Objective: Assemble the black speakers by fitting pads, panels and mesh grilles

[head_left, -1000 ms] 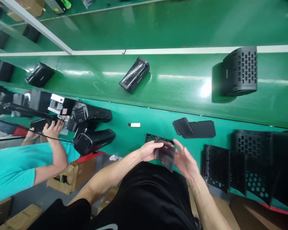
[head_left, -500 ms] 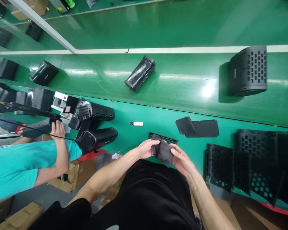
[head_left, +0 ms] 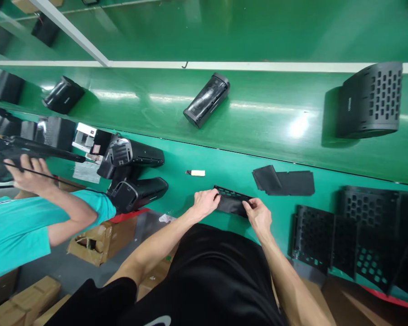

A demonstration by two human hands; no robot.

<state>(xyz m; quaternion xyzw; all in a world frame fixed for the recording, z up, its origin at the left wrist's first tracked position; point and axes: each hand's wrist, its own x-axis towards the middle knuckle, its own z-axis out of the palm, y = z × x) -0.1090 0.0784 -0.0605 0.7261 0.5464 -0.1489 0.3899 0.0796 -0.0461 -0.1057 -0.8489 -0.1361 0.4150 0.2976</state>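
Note:
A thin black sheet (head_left: 231,205) is stretched between my two hands, lying over a black perforated panel (head_left: 231,193) on the green bench. My left hand (head_left: 204,203) is closed in a pinch at the sheet's left end. At the right end, my right hand (head_left: 260,217) pinches the sheet between thumb and fingers. The panel's far edge, with its holes, shows beyond the sheet; the rest is covered. More black sheets (head_left: 295,183) lie loosely overlapped to the right of the panel. Left of it lies a small cutter-like tool with a pale handle (head_left: 197,173).
Perforated black panels (head_left: 314,235) stand at the right. A black cylindrical housing (head_left: 207,99) and a larger perforated housing (head_left: 370,102) rest on the green belt (head_left: 265,136). Black housings (head_left: 143,192) sit at the left, near a co-worker's hand (head_left: 30,174). Cardboard boxes (head_left: 91,244) are below.
The sheet has gone from bunched between my hands to spread across the panel. My right hand has moved up and turned inward. The co-worker's hand has shifted left.

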